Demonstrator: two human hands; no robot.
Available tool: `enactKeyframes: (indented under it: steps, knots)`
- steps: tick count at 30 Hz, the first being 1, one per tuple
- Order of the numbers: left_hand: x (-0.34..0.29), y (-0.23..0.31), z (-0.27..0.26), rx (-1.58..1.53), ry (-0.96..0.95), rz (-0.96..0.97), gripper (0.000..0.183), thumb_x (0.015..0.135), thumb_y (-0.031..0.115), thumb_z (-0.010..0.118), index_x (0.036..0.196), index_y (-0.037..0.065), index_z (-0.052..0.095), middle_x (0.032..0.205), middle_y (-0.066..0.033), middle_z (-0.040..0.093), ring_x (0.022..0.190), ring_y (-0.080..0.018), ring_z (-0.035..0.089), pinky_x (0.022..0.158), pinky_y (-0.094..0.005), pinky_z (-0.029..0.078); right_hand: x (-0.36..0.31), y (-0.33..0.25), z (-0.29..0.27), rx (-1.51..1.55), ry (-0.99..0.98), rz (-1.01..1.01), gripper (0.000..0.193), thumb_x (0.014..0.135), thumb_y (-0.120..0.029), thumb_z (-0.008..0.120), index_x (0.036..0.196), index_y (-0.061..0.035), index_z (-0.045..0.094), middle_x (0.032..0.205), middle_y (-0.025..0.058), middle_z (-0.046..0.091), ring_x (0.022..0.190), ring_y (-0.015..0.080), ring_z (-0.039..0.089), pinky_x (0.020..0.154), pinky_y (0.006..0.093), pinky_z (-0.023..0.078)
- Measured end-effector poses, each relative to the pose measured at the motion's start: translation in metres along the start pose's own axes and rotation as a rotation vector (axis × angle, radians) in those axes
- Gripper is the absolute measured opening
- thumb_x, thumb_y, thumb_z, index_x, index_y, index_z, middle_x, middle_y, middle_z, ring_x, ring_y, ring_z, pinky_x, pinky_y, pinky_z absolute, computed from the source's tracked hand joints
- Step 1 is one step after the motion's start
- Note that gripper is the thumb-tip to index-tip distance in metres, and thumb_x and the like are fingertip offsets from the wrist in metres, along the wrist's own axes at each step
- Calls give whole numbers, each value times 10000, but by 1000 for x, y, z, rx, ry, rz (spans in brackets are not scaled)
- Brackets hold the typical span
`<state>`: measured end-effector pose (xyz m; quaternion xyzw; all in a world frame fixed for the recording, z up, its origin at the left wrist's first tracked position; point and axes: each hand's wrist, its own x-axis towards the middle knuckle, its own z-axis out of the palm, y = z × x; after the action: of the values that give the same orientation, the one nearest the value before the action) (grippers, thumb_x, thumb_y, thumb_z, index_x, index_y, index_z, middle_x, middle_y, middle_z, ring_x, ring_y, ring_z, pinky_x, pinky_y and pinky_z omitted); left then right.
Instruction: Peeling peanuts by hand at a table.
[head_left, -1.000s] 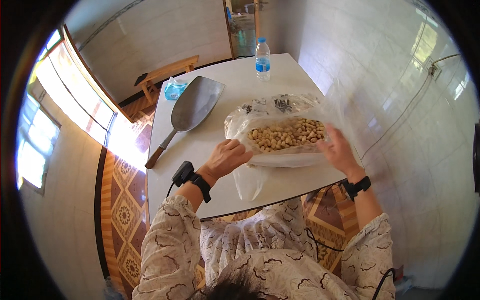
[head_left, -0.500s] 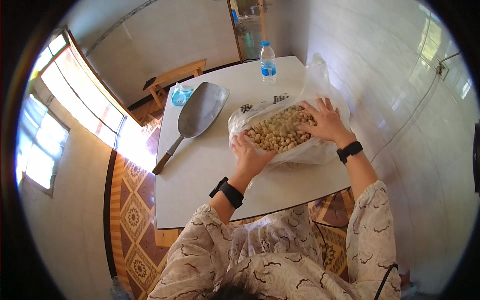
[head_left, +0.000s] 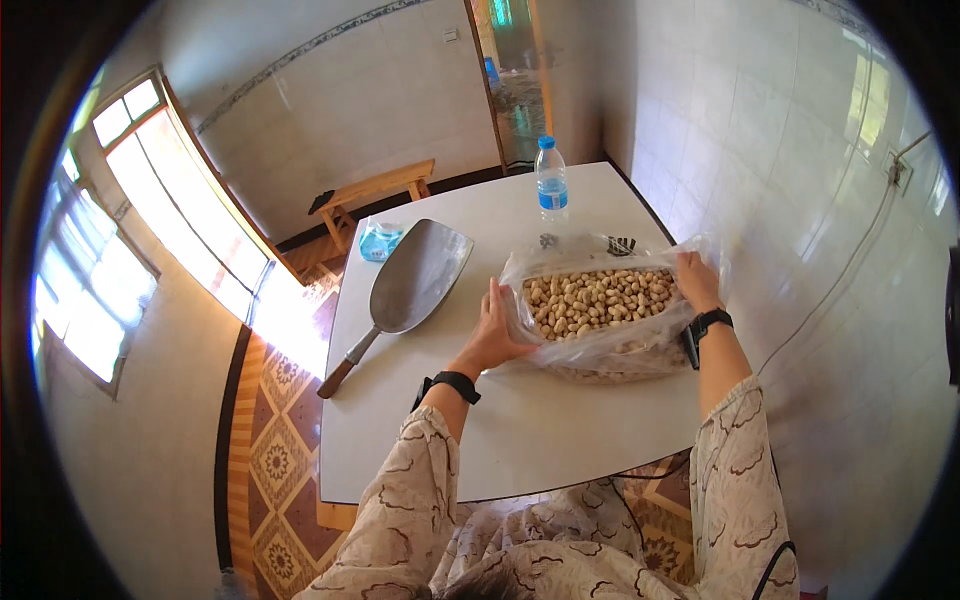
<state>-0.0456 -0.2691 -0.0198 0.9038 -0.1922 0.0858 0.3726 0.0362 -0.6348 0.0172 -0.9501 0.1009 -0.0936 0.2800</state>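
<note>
A clear plastic bag (head_left: 640, 362) full of unshelled peanuts (head_left: 600, 302) lies with its mouth spread wide on the white table. My left hand (head_left: 490, 332) rests against the bag's left side, fingers stretched upward and thumb apart along the near edge. At the opposite end, my right hand (head_left: 698, 281) has its fingers curled over the bag's rim, gripping the plastic. Left of the bag sits a metal scoop (head_left: 420, 275) with a wooden handle, touched by neither hand.
Behind the bag stands a water bottle (head_left: 551, 180) with a blue cap. A blue-and-white soft pack (head_left: 380, 242) is beside the scoop. The table (head_left: 400, 440) adjoins a tiled wall (head_left: 800, 200) on the right. A wooden bench (head_left: 375, 188) stands beyond.
My right hand has moved off the peanuts to the bag's right rim and closed on it. My left hand has shifted to the bag's outer left side. The view has tilted upward.
</note>
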Motion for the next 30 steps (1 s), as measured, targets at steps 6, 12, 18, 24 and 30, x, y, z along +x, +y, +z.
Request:
enactKeyframes:
  steps: [6, 12, 18, 24, 30]
  knots:
    - [27, 17, -3, 57, -6, 32, 1193, 566, 363, 830, 1383, -48, 65, 1372, -240, 242, 1244, -368, 323, 1024, -383, 331, -2, 39, -11, -60, -162, -185, 466, 897, -361, 403, 1164, 14, 475, 1053, 264, 575, 991, 434, 531, 880, 473, 397]
    - [3, 17, -47, 208, 269, 109, 700, 735, 280, 700, 1296, 12, 378, 1311, -131, 408, 1149, -326, 444, 946, -384, 384, -103, -71, -29, -358, 74, -535, 397, 808, -222, 574, 1162, -53, 512, 1076, 166, 591, 1001, 333, 550, 866, 391, 426]
    - [-27, -31, -66, 483, 593, -93, 532, 782, 158, 606, 1262, 28, 416, 1230, -143, 488, 1183, -282, 414, 977, -394, 324, -106, -92, 23, -249, -55, -546, 662, 733, -362, 680, 1284, -113, 410, 1298, 166, 415, 1188, 371, 403, 921, 528, 362]
    - [-69, -78, -68, 597, 349, -239, 471, 794, 150, 568, 1244, 61, 461, 1157, -140, 536, 1169, -294, 432, 1029, -424, 281, -123, -112, 37, -450, -159, -416, 861, 696, -474, 695, 1370, -164, 257, 1389, 131, 272, 1298, 352, 243, 906, 659, 279]
    - [-100, -88, -92, 472, 215, -210, 273, 791, 149, 578, 1057, 94, 601, 1036, -109, 567, 1061, -276, 491, 1000, -420, 318, -133, -109, 55, -467, 99, -510, 810, 721, -435, 679, 1356, -123, 284, 1382, 136, 303, 1288, 318, 280, 931, 619, 275]
